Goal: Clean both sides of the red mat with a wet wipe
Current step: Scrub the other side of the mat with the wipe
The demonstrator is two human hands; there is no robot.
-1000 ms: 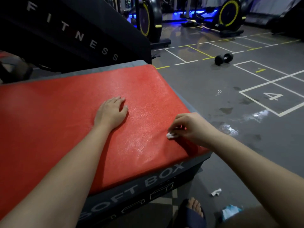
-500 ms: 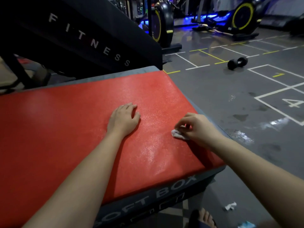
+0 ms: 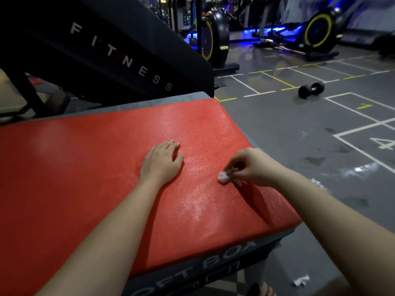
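Red mat [image 3: 74, 178] lies flat on the soft box [image 3: 213, 261], the left hand [image 3: 160, 163] pressing it with straight fingers, probably to steady it, while the right hand [image 3: 254, 167] pinches the balled wet wipe [image 3: 223, 177] onto it.

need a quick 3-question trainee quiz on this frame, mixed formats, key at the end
1. True or false: the left hand rests flat on the red mat.
2. The right hand pinches: A) a wet wipe; B) a spray bottle; C) nothing.
3. What black weight lies on the floor beyond the mat?
Key: 1 true; 2 A; 3 a dumbbell.
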